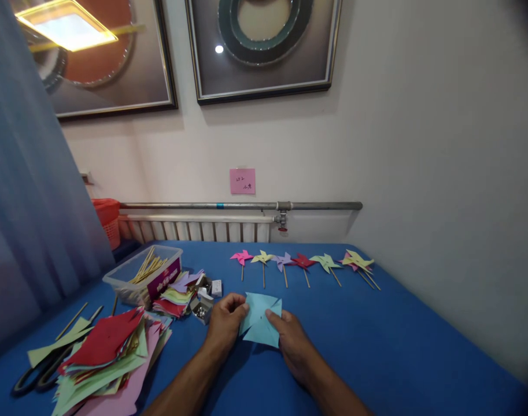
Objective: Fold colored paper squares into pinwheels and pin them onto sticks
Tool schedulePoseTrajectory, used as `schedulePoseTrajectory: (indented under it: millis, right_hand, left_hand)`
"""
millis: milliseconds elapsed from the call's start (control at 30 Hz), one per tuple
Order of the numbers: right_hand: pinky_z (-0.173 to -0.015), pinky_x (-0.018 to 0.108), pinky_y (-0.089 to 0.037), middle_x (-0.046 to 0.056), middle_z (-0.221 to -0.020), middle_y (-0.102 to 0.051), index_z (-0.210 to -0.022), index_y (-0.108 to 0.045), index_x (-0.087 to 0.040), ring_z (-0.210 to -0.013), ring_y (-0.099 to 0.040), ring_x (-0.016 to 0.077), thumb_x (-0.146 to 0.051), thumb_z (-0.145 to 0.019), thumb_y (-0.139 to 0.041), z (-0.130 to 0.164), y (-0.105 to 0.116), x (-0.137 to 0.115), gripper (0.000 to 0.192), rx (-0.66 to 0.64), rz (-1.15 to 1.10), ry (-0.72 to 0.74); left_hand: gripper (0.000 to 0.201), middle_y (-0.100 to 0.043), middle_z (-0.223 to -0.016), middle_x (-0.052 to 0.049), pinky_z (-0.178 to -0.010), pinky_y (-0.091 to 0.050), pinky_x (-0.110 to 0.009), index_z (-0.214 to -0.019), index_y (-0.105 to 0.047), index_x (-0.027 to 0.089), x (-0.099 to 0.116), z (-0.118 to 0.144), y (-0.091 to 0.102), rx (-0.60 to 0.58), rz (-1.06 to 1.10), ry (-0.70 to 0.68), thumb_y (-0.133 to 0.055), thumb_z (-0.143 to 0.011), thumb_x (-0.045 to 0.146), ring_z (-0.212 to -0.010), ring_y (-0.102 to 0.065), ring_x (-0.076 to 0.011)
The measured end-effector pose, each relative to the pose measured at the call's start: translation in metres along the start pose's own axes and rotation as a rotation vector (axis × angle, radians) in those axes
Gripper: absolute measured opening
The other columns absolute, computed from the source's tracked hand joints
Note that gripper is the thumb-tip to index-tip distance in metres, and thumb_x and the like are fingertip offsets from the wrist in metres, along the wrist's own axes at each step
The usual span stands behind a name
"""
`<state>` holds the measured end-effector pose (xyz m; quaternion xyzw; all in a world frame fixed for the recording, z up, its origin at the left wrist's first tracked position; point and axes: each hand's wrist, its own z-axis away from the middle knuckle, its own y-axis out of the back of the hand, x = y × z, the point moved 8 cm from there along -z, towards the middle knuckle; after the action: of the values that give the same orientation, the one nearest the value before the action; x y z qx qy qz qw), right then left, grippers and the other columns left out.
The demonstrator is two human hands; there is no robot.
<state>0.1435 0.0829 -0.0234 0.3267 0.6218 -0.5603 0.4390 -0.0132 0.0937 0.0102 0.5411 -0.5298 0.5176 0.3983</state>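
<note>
Light-blue cut paper (260,330) is located right of the plastic box (163,281) and nearer the wearer. Left hand (224,321) pinches its left edge; right hand (293,342) pinches its right edge, thumb on top. Pinwheels (303,262) lie in a row well right of the box; stacked paper sheets (108,358), on its near side.

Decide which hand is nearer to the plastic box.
Left. The left hand is right of the plastic box, at the blue paper's left edge; the right hand is farther right, at the paper's right edge.
</note>
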Motion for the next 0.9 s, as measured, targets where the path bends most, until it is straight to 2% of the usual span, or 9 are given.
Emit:
schedulePoseTrajectory:
  millis: [200,333,467,567,700,900]
  right_hand:
    - [-0.071,0.033,-0.054,0.006,-0.080,-0.077,-0.098,-0.073,-0.015,-0.072,-0.072,0.0222,-0.050,-0.076,-0.081,0.000,0.004,0.005,0.042,0.029,0.001,-0.046]
    - [-0.075,0.034,-0.056,0.006,-0.087,-0.078,-0.105,-0.072,-0.016,-0.078,-0.073,0.0212,-0.044,-0.074,-0.083,0.001,0.005,0.009,0.043,0.035,0.009,-0.099]
    - [-0.071,0.034,-0.055,0.006,-0.082,-0.077,-0.101,-0.072,-0.016,-0.071,-0.071,0.0204,-0.042,-0.073,-0.084,0.001,0.005,0.009,0.041,0.043,0.024,-0.105]
    - [-0.070,0.033,-0.054,0.006,-0.079,-0.076,-0.099,-0.073,-0.015,-0.068,-0.070,0.0200,-0.042,-0.074,-0.083,0.002,0.001,0.004,0.038,0.014,-0.005,-0.076]
    - [-0.071,0.031,-0.052,0.006,-0.077,-0.076,-0.093,-0.074,-0.014,-0.070,-0.070,0.0204,-0.042,-0.074,-0.082,0.005,-0.003,-0.006,0.035,0.000,-0.019,-0.042]
    - [-0.067,0.030,-0.049,0.004,-0.073,-0.073,-0.085,-0.074,-0.015,-0.065,-0.066,0.0179,-0.040,-0.072,-0.083,0.010,-0.005,-0.013,0.030,0.021,-0.035,-0.059]
  left_hand:
    - [0.024,-0.058,-0.060,0.003,-0.054,-0.035,-0.021,-0.069,-0.068,0.016,0.004,0.001,0.003,0.010,-0.047,-0.038,-0.079,-0.063,0.037,-0.056,-0.046,-0.0100]
    - [0.024,-0.057,-0.060,0.003,-0.053,-0.033,-0.022,-0.070,-0.068,0.016,0.004,0.000,0.006,0.024,-0.083,-0.049,-0.078,-0.065,0.037,-0.055,-0.045,-0.0100]
    - [0.021,-0.058,-0.063,0.002,-0.056,-0.035,-0.022,-0.071,-0.069,0.016,0.006,0.001,0.004,0.001,-0.104,-0.081,-0.076,-0.068,0.036,-0.058,-0.046,-0.0108]
    - [0.016,-0.062,-0.068,0.000,-0.059,-0.037,-0.023,-0.074,-0.072,0.016,0.010,0.004,0.000,-0.043,-0.160,-0.115,-0.074,-0.071,0.032,-0.062,-0.051,-0.0129]
    - [0.008,-0.065,-0.076,-0.003,-0.065,-0.041,-0.025,-0.074,-0.075,0.017,0.026,0.011,-0.010,-0.146,-0.277,-0.256,-0.068,-0.074,0.022,-0.071,-0.057,-0.0159]
    - [0.015,-0.069,-0.084,-0.005,-0.077,-0.046,-0.029,-0.078,-0.076,0.021,0.036,0.020,-0.022,-0.276,-0.373,-0.393,-0.062,-0.077,0.015,-0.083,-0.063,-0.0190]
